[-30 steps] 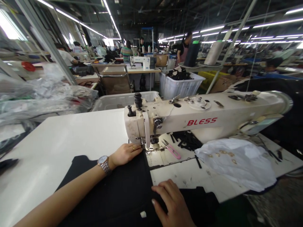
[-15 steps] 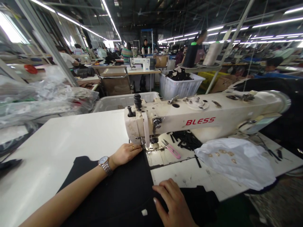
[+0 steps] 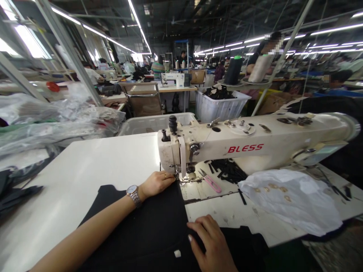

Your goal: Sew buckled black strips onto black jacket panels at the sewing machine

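A large piece of black fabric (image 3: 153,226) lies on the white sewing table, its upper edge under the needle area of a sewing machine (image 3: 210,141) marked BLESS. My left hand (image 3: 157,184), with a ring and a wristwatch (image 3: 133,193), has its fingers together, pressing the fabric down right beside the presser foot (image 3: 179,175). Nearer to me, my right hand (image 3: 211,243) rests on the fabric's right edge, fingers bent and thumb apart. A small white patch (image 3: 177,253) shows on the fabric left of that thumb. The left fingertips are partly hidden at the foot.
Pink thread snips (image 3: 211,183) and black strips (image 3: 227,170) lie under the machine arm. At right, a white plastic bag (image 3: 292,204) carries several small rings (image 3: 273,186). Thread cones (image 3: 233,71), a scrap-filled bin (image 3: 221,105) and co-workers are beyond; plastic-wrapped bundles (image 3: 56,117) stand left.
The whole view has shifted, so the machine and table appear slightly farther right and lower. Both hands keep nearly the same places on the fabric, the left one still by the presser foot.
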`<move>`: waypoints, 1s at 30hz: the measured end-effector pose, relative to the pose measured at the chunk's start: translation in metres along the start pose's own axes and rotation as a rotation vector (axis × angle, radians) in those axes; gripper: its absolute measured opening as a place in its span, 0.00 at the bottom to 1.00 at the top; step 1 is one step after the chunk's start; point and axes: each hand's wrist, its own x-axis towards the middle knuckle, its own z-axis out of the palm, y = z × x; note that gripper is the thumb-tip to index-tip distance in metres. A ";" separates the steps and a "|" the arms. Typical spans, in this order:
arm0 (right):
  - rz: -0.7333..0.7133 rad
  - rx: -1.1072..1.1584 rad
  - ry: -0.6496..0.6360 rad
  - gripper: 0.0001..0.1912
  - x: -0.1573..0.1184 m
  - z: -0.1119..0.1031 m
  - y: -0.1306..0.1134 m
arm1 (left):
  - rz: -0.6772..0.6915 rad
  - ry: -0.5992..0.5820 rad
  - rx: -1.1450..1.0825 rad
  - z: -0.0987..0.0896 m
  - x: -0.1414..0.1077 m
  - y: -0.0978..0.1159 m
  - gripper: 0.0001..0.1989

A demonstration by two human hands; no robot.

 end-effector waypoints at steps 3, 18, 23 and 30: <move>-0.008 -0.020 -0.049 0.11 0.001 0.000 0.003 | -0.013 -0.029 -0.019 0.000 0.000 -0.001 0.12; 0.281 -0.069 -0.272 0.11 0.037 0.026 -0.026 | -0.078 -0.199 -0.015 -0.025 -0.032 -0.012 0.14; 0.349 0.439 -0.373 0.14 0.072 0.009 -0.058 | -0.094 -0.227 -0.005 -0.046 -0.043 -0.009 0.14; 0.034 0.709 -0.434 0.18 0.122 -0.029 -0.131 | -0.473 -0.024 0.252 -0.159 -0.111 -0.019 0.11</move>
